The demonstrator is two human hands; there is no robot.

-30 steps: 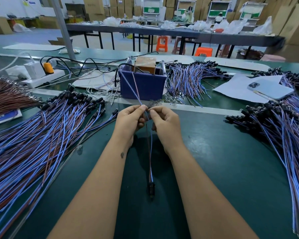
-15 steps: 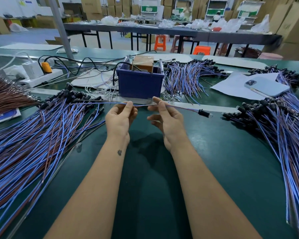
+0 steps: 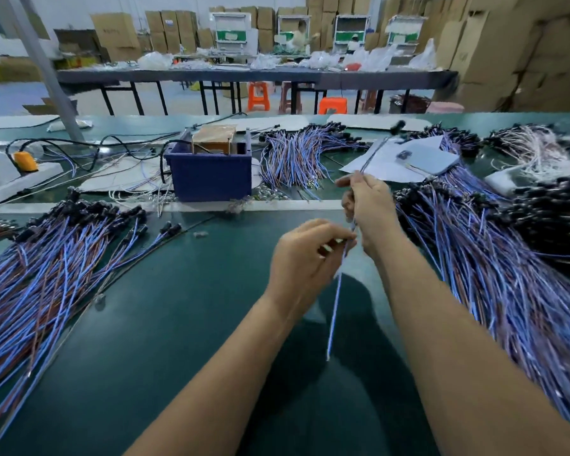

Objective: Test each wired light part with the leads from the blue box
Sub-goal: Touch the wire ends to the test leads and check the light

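Both hands are working one wired light part [image 3: 338, 301] above the green desk [image 3: 185, 324]. Right hand [image 3: 367, 209] is pinching the wire between thumb and fingertips, raised up and tilted away from the person. From that grip the wire is running up and to the right, ending in a black light head [image 3: 398, 126] that is hanging in the air over the white paper sheet [image 3: 379, 162]; the head is motion-blurred. Left hand [image 3: 305, 258] is sitting just below and left of the right hand, fingers curled around the same wire, with something small and pale between its fingertips that is too blurred to identify. Below the left hand the blue tail of the wire is dangling toward the person, free end off the desk.

Blue box [image 3: 211, 174] is sitting ahead and left of both hands, well apart from them, a brown block inside it. Big pile of wired parts [image 3: 46, 274] is lying to the left of the left hand; another pile [image 3: 494, 274] is lying right beside the right forearm. A phone [image 3: 431, 158] is resting on the paper, beyond the right hand.
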